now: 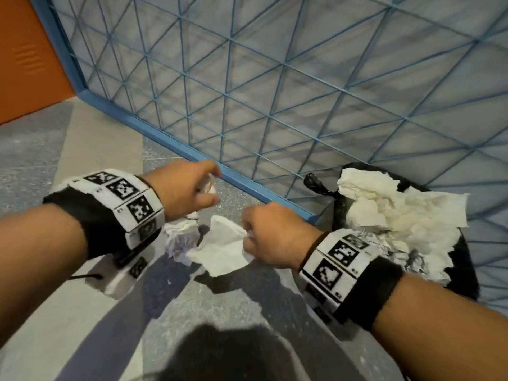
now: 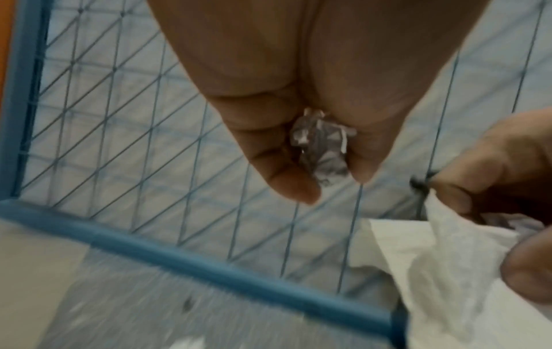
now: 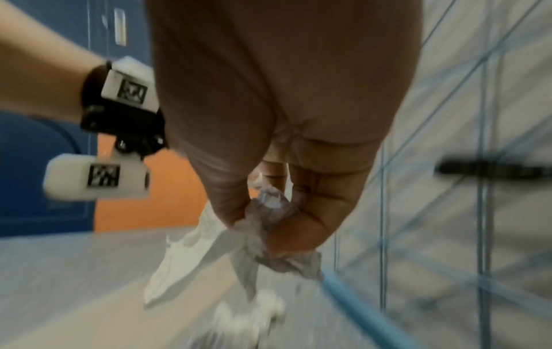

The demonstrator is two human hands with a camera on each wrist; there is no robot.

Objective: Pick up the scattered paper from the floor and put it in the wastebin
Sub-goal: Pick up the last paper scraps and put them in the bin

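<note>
My left hand (image 1: 209,185) pinches a small crumpled paper scrap (image 2: 321,151) between thumb and fingers, held above the floor near the blue frame. My right hand (image 1: 251,235) grips a white tissue sheet (image 1: 222,248), which hangs down from its fingers (image 3: 286,226). A crumpled printed paper ball (image 1: 181,239) lies on the floor just below and between the two hands. The wastebin (image 1: 467,259), lined with a black bag, stands to the right, heaped with white tissue and crumpled paper (image 1: 398,213).
A blue metal grid panel (image 1: 275,92) with a thick blue bottom rail (image 1: 165,138) rises right behind the hands and the bin. An orange wall (image 1: 30,56) is at far left. Grey speckled floor (image 1: 214,306) extends toward me.
</note>
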